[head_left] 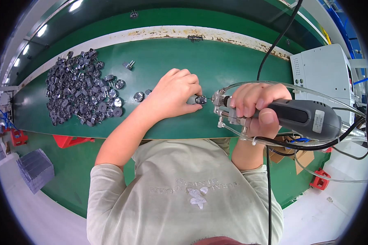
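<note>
Right now the left hand (173,94) is down on the green belt (216,61), fingers curled and thumb tucked, pinching 1 small dark metal part (200,99) at its fingertips. That part sits just in front of the person's chest, near the belt's near edge, and it is the thing everything here lines up on.

Over to the right hand (259,108): it is wrapped firmly round the grey body of a handheld power tool (302,116), thumb laid along the top, fingers closed underneath. The tool lies almost level, its long axis running left to right, metal nose (218,102) pointing straight at the pinched part. Nose and part are just beside each other, with a sliver of green showing between them, so not quite touching as far as this view tells. Clear tubing (274,84) loops off the nose, and a black cable (274,45) trails away up the belt.

So the relation is simple: part to the left, tool to the right, both on 1 line, the left hand already on the part and the right hand's tool tip the nearer working end.

Further left, well apart, a big heap of similar dark parts (79,87) lies on the belt, with 1 loose piece (138,96) lying between heap and hand. A pale grey box (321,69) stands at the right.
</note>
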`<act>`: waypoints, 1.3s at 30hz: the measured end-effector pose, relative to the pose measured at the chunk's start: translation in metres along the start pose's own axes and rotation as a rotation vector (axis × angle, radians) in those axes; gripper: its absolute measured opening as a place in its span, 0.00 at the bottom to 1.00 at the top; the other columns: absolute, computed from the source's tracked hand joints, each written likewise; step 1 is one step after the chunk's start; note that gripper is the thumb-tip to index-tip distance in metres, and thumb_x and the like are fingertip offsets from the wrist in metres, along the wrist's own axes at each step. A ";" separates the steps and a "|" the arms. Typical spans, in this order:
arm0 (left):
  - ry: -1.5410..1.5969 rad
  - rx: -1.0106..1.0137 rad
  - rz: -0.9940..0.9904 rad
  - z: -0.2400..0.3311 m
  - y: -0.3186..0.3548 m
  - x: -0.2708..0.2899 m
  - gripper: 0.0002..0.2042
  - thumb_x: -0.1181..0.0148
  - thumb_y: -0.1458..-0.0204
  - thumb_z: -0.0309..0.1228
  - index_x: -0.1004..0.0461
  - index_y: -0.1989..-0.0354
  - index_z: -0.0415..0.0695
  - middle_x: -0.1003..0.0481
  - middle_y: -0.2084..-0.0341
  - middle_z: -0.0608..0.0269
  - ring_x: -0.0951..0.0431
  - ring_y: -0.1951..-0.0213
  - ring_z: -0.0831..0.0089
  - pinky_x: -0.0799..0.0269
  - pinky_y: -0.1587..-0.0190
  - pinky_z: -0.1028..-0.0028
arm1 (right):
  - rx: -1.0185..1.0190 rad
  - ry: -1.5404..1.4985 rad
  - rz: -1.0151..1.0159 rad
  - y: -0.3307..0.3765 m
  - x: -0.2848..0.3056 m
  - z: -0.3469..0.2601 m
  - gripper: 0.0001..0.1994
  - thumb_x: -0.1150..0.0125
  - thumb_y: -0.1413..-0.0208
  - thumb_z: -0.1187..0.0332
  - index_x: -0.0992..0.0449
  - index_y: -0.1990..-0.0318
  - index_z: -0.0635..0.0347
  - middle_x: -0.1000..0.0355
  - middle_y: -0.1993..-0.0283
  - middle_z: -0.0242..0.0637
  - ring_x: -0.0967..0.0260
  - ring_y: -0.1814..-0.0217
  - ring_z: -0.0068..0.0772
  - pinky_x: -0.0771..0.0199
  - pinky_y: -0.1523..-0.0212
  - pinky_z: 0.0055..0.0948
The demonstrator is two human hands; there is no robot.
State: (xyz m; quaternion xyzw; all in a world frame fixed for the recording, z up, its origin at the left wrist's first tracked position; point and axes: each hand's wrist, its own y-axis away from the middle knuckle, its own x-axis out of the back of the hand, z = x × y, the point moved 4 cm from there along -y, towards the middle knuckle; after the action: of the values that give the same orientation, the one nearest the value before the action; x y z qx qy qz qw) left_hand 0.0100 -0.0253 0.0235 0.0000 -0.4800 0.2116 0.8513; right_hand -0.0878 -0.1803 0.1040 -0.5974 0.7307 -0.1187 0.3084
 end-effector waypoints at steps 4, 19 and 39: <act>0.004 -0.004 0.006 -0.002 0.001 -0.001 0.13 0.26 0.59 0.38 0.20 0.67 0.48 0.26 0.67 0.67 0.27 0.57 0.67 0.34 0.51 0.67 | -0.004 0.017 -0.020 0.000 0.000 0.005 0.12 0.36 0.43 0.63 0.32 0.65 0.59 0.32 0.79 0.36 0.33 0.80 0.33 0.25 0.71 0.40; 0.003 -0.033 0.038 -0.005 0.003 -0.003 0.13 0.26 0.59 0.38 0.19 0.68 0.47 0.26 0.67 0.67 0.26 0.57 0.66 0.33 0.50 0.65 | -0.023 0.064 -0.045 -0.001 -0.007 0.007 0.14 0.35 0.42 0.60 0.32 0.65 0.59 0.32 0.79 0.36 0.33 0.80 0.33 0.26 0.71 0.39; 0.023 -0.051 0.031 -0.006 0.004 -0.005 0.11 0.27 0.58 0.37 0.19 0.69 0.46 0.25 0.68 0.67 0.25 0.58 0.66 0.32 0.51 0.65 | -0.006 0.110 -0.096 -0.002 -0.016 0.015 0.11 0.34 0.45 0.71 0.33 0.68 0.61 0.31 0.79 0.37 0.33 0.79 0.29 0.26 0.73 0.32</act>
State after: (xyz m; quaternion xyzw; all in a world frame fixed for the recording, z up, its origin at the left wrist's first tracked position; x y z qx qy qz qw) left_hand 0.0110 -0.0220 0.0153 -0.0317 -0.4755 0.2126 0.8531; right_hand -0.0757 -0.1634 0.0988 -0.6252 0.7175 -0.1635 0.2600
